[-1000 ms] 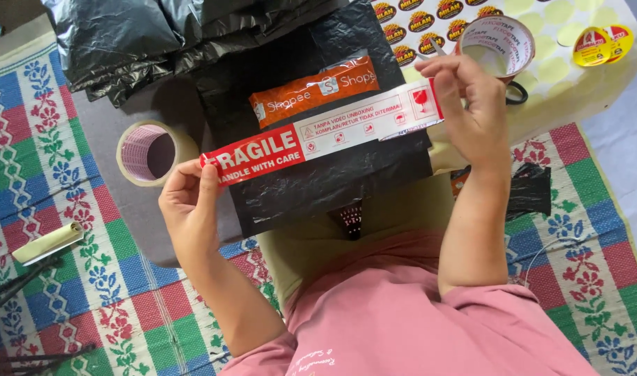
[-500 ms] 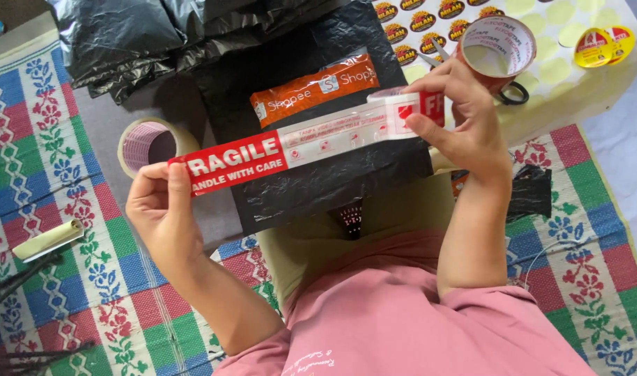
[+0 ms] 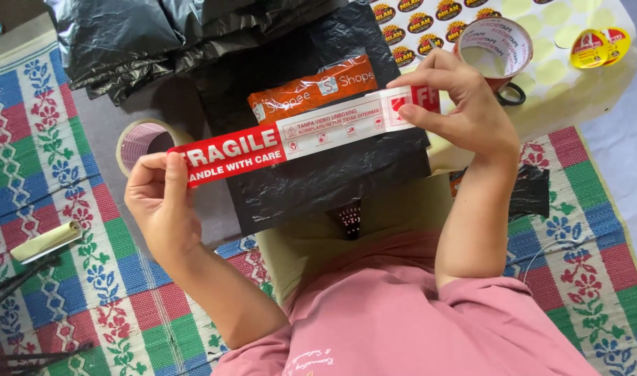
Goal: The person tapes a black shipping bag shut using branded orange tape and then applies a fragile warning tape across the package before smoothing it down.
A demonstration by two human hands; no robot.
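Woven matting point(image 3: 67, 278) in red, blue and green covers the floor beneath a pink-sleeved person; left hand point(image 3: 161, 202) pinches the red end of a strip of warning tape point(image 3: 297, 136), right hand point(image 3: 464, 111) grips its white end and the tape roll point(image 3: 496, 52), so the strip hangs taut between them over a black plastic parcel point(image 3: 318, 177) with an orange pouch point(image 3: 311, 87); beyond lie crumpled black bags point(image 3: 151, 35); a sticker sheet point(image 3: 576, 83) is cut off at the top edge; a second roll point(image 3: 144, 139) sits partly hidden behind the left hand
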